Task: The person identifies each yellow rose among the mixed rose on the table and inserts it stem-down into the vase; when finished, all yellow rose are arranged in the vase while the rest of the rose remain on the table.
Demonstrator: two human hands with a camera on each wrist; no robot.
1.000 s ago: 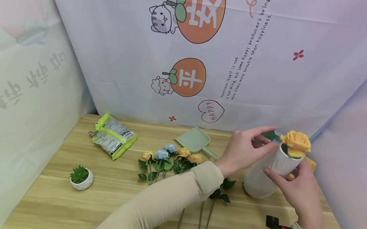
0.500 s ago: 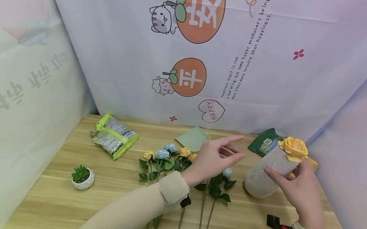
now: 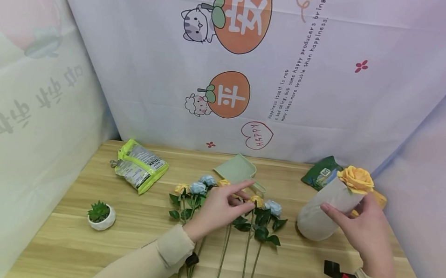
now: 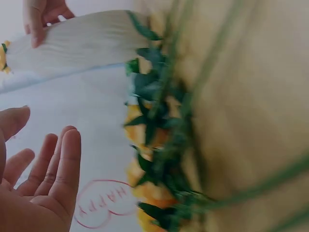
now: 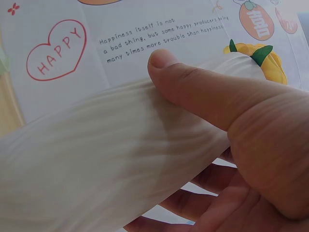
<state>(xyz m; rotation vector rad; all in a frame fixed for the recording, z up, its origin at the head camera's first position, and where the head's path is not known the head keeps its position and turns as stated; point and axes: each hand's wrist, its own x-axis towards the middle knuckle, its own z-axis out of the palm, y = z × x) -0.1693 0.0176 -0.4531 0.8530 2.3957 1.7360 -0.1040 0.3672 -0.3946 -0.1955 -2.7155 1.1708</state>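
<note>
A white ribbed vase [image 3: 325,211] leans to the right in the head view, a yellow rose [image 3: 356,179] at its mouth. My right hand [image 3: 371,233] grips the vase from the right; in the right wrist view the thumb lies across the vase [image 5: 111,159]. Over the row of loose roses is my left hand [image 3: 220,206], its fingers apart with nothing between them. Yellow and blue blooms, such as a blue rose [image 3: 273,207], lie to both sides of it. The left wrist view shows the left hand [image 4: 43,179] beside leaves and yellow petals.
A light green dustpan [image 3: 237,169] lies behind the roses. At the left are a green-and-grey packet [image 3: 141,166] and a small potted succulent [image 3: 101,216]. A dark green packet [image 3: 322,173] lies behind the vase, and something yellow [image 3: 379,199] is to its right.
My left hand has let go beside the vase's mouth and moved left, over the loose roses. The yellow rose sits slightly lower at the mouth. My right hand has kept its grip.
</note>
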